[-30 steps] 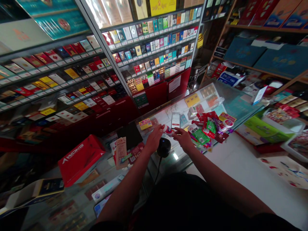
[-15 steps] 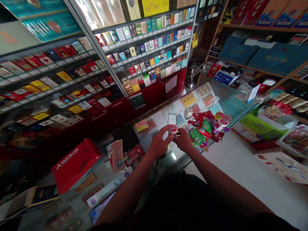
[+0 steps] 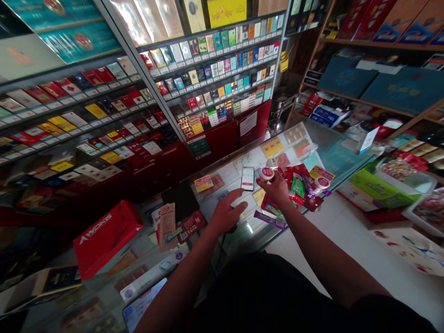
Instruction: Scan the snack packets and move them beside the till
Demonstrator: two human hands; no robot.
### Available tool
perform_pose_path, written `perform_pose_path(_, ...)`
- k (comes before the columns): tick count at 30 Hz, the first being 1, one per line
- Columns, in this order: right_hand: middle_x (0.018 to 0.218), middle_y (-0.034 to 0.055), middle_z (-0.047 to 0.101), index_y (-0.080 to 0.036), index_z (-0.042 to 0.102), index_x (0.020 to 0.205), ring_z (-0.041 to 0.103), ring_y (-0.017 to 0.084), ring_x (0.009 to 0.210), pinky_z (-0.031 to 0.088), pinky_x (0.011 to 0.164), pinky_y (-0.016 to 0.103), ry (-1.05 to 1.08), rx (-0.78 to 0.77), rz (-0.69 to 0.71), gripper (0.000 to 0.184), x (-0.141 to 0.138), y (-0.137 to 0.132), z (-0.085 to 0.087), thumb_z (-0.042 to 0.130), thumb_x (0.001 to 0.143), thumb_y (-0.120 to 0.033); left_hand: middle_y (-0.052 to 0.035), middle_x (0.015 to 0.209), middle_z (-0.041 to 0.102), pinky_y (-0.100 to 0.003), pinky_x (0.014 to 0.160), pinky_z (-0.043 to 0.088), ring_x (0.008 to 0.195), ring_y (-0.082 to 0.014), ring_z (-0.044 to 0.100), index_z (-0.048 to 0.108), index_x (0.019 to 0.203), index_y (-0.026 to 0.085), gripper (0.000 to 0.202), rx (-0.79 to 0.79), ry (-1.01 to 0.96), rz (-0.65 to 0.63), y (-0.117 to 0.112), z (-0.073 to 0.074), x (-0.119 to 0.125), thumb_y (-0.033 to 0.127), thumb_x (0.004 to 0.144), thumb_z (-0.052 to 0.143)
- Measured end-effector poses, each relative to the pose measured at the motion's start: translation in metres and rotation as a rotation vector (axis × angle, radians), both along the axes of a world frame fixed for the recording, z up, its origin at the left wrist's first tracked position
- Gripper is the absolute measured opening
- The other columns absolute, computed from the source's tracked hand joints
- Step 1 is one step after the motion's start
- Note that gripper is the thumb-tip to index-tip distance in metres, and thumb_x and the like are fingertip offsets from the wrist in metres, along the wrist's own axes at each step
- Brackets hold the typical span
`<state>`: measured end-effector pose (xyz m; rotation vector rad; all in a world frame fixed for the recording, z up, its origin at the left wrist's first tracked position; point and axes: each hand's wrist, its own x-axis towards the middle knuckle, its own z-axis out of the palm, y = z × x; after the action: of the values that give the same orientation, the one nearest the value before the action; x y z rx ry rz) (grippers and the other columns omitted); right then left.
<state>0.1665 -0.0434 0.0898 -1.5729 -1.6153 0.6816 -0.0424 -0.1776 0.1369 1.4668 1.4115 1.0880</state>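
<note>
My right hand [image 3: 277, 188] grips a small round tub [image 3: 267, 174] with a red-and-white lid, held over the glass counter. My left hand [image 3: 226, 213] is open, thumb and fingers apart, nothing between them. Beneath its palm a dark object with a cable is mostly hidden. A phone [image 3: 247, 179] with a lit white screen lies just beyond both hands. To the right is a heap of packaged snacks [image 3: 298, 185] in red, green and purple wrappers, partly covered by my right hand. Another similar tub [image 3: 322, 182] sits at that heap's right side. A purple snack bar [image 3: 268, 219] lies near the counter's front edge.
Cigarette shelves [image 3: 208, 60] rise behind the glass counter [image 3: 239, 240]. On the left stand a red box [image 3: 107, 236] and a tablet-like screen [image 3: 144, 305]. Flat packets [image 3: 168, 226] lie beside my left forearm. Crowded shelves [image 3: 378, 83] and candy bins [image 3: 398, 171] are at right.
Both hands were together at the tub. My right hand has carried it right, toward the snacks; my left hand has let go and drawn back slightly, uncovering more of the phone.
</note>
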Motion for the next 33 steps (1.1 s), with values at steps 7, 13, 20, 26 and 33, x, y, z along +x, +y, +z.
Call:
perform_pose_path(7, 0.096, 0.0089, 0.072, -0.020, 0.060, 0.104, 0.063, 0.025, 0.082, 0.051, 0.081, 0.040, -0.046, 0.079, -0.234, 0.052, 0.028, 0.085, -0.009, 0.078, 0.067, -0.051, -0.0133, 0.130, 0.073, -0.047, 0.108, 0.053, 0.120, -0.0282, 0.070, 0.069, 0.125, 0.020, 0.038, -0.102, -0.081, 0.108, -0.019, -0.009, -0.016, 0.039, 0.093, 0.068)
perform_pose_path(13, 0.098, 0.0084, 0.070, -0.021, 0.057, 0.101, 0.062, 0.025, 0.087, 0.052, 0.086, 0.042, -0.070, 0.079, -0.249, 0.049, 0.031, 0.115, -0.026, 0.080, 0.065, -0.046, -0.0115, 0.122, 0.076, -0.046, 0.104, 0.053, 0.113, -0.0274, 0.071, 0.073, 0.117, 0.021, 0.031, -0.135, -0.048, 0.224, -0.034, -0.006, -0.024, 0.038, 0.092, 0.067)
perform_pose_path(20, 0.105, 0.0136, 0.075, -0.020, 0.060, 0.110, 0.069, 0.028, 0.091, 0.053, 0.088, 0.042, -0.054, 0.034, -0.219, 0.050, 0.030, 0.122, -0.047, 0.077, 0.071, -0.045, -0.0102, 0.117, 0.077, -0.043, 0.103, 0.051, 0.112, -0.0266, 0.071, 0.076, 0.111, 0.022, 0.027, -0.065, -0.017, 0.395, -0.038, -0.002, -0.036, 0.038, 0.091, 0.068)
perform_pose_path(26, 0.117, 0.0176, 0.074, -0.017, 0.061, 0.118, 0.070, 0.032, 0.102, 0.052, 0.094, 0.045, -0.069, 0.050, -0.182, 0.057, 0.034, 0.116, -0.045, 0.075, 0.070, -0.042, -0.0094, 0.117, 0.077, -0.042, 0.103, 0.052, 0.111, -0.0253, 0.071, 0.075, 0.113, 0.021, 0.027, -0.051, -0.024, 0.418, -0.043, -0.012, -0.042, 0.039, 0.094, 0.066)
perform_pose_path(33, 0.119, 0.0197, 0.070, -0.013, 0.063, 0.118, 0.065, 0.033, 0.107, 0.049, 0.100, 0.051, -0.016, 0.170, -0.224, 0.054, 0.034, 0.084, -0.036, 0.070, 0.070, -0.036, -0.0105, 0.115, 0.078, -0.043, 0.101, 0.053, 0.109, -0.0257, 0.072, 0.074, 0.112, 0.021, 0.027, -0.081, -0.057, 0.451, -0.054, -0.022, -0.041, 0.039, 0.094, 0.066)
